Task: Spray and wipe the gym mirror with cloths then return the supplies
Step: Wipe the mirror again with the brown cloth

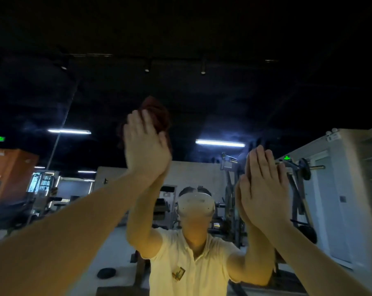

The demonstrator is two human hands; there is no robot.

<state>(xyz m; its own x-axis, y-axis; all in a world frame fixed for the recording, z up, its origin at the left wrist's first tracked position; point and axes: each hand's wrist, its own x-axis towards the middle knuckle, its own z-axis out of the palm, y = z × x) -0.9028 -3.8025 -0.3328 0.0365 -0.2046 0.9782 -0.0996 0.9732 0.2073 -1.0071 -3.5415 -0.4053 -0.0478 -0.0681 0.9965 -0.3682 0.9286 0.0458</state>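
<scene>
Hands are both up on the mirror [202, 99], so I'd call this the wiping part of the job. I'll place everything off the white headset [195, 205] in the reflection.

The left hand [144, 144] is up and to the left of the headset, fingers straight and together, not curled. It's pressing a dark red cloth [157, 116] flat against the glass. The cloth is bunched and pokes out past the fingertips, up and slightly right, so it's trapped under the palm rather than gripped.

The right hand [264, 189] sits to the right of the headset and a bit above it, lower than the left. It's also flat with straight fingers. I can't tell if there's a second cloth under it; none pokes out past the hand.

My guess for the next stroke: the left hand is the one on the cloth, and the cloth leads above the fingers, so upward strokes push it ahead of the hand. Dragging down could let it roll out from under the palm.

No spray bottle in view.
</scene>
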